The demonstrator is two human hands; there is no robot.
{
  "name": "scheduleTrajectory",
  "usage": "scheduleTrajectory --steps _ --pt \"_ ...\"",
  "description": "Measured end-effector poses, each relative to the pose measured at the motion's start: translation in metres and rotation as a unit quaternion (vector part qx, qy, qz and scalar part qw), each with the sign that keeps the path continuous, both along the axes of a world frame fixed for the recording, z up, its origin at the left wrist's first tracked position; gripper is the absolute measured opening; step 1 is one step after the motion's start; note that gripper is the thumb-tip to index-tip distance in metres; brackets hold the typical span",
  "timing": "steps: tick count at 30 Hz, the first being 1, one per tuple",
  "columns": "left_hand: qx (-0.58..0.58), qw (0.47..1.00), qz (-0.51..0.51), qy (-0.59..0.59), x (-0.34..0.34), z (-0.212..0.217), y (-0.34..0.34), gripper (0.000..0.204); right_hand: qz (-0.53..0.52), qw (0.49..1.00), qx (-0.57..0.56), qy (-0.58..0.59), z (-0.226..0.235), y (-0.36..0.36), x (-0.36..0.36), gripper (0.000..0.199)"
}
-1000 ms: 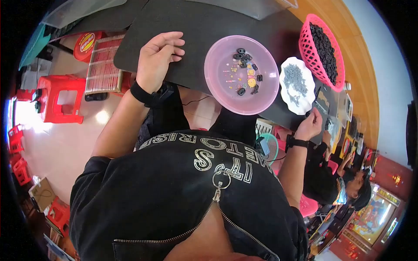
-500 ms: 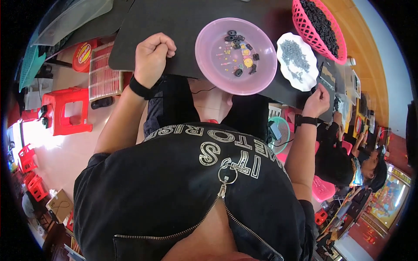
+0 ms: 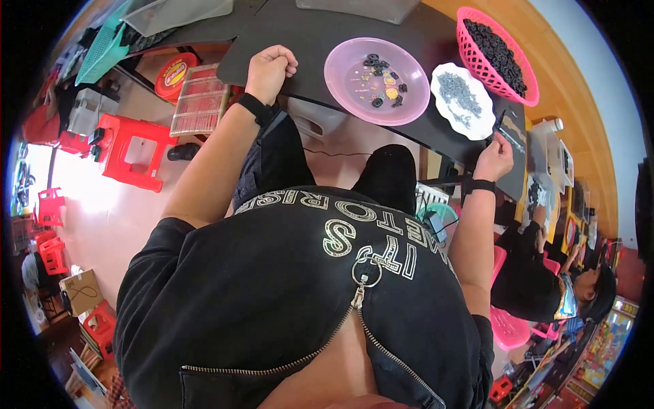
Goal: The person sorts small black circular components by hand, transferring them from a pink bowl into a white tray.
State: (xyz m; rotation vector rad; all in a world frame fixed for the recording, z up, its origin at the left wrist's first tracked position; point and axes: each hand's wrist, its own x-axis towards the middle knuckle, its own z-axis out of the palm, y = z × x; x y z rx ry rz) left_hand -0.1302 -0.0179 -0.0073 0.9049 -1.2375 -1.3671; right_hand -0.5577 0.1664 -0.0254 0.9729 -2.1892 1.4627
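Note:
My left hand (image 3: pixel 271 73) is closed in a fist at the near left edge of the dark table. What it holds, if anything, is hidden. My right hand (image 3: pixel 496 160) is at the table's right end, fingers pinched together by a small dark item too hidden to name. Between my hands sits a translucent pink basin (image 3: pixel 340 92) with several black parts (image 3: pixel 377 102) and small coloured pieces inside. To its right, a white scalloped dish (image 3: pixel 481 123) holds many small grey pieces (image 3: pixel 458 94), just beyond my right hand.
A pink lattice basket (image 3: pixel 470 51) full of black parts stands at the far right. Translucent bins (image 3: pixel 357 7) lie along the far side. A red stool (image 3: pixel 136 153) and a wire-like rack (image 3: pixel 199 102) are at left. At right, another person (image 3: pixel 531 273) sits low.
The view has shifted, so the table's far side shows more and the basin looks smaller. Both hands keep about the same closed pose and places on the table.

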Motion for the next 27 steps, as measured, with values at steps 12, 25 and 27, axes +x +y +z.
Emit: scheduleTrajectory --steps 12,25,27 --pt "0.191 0.957 -0.121 0.183 -0.015 0.052 0.052 0.017 0.057 0.991 -0.071 -0.099 -0.001 0.003 -0.003 0.016" --pt "-0.221 0.836 -0.222 -0.45 -0.121 0.066 -0.004 0.028 0.066 0.993 -0.04 -0.086 0.0 0.007 -0.002 0.015" --pt "-0.326 0.776 -0.197 -0.503 -0.13 0.051 -0.01 0.032 0.092 0.99 -0.055 -0.093 -0.004 0.006 -0.004 0.014"
